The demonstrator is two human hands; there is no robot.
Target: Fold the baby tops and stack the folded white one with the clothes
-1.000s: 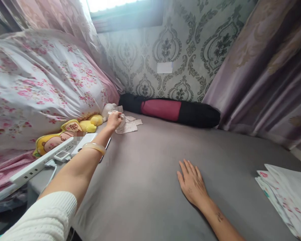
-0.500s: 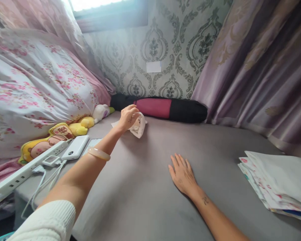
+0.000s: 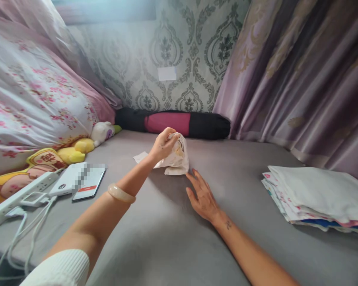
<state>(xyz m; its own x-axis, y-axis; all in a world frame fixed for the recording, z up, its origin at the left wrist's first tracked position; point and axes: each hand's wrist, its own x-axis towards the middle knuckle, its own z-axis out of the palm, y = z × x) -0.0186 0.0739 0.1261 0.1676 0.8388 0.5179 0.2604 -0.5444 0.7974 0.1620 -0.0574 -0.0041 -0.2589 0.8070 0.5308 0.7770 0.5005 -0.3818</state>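
**Left hand (image 3: pixel 164 146) gripping printed white cloth (image 3: pixel 180 159) over grey bedsheet (image 3: pixel 143 238)**

In the head view, the left hand is closing thumb and fingers on the upper edge of the cloth, which is hanging in loose folds near the middle of the bed. Yellowish and dark print is showing on the side facing the camera. A pale flap (image 3: pixel 141 157) is sticking out left of the left wrist; whether it belongs to the same cloth, I cannot tell. A cream bangle (image 3: pixel 121 194) is circling the left forearm.

The right hand (image 3: pixel 204 198) is holding nothing: it is spreading its fingers palm down, low over the bedsheet, with the fingertips just beside the cloth's lower right corner. Whether they are touching it, I cannot tell.

Well off to the right, a stack of folded cloths (image 3: pixel 319 194) is lying on the bedsheet. Behind the hands, a long black bag with a dark red panel (image 3: pixel 167 124) is resting along the damask wallpaper (image 3: pixel 191 51). On the left, a smartphone (image 3: pixel 94 179) is lying beside a white power bank (image 3: pixel 67 179) and a power strip (image 3: pixel 44 183), while a yellow plush toy (image 3: pixel 73 155) and a white plush toy (image 3: pixel 101 134) are sitting against floral bedding (image 3: pixel 32 87).
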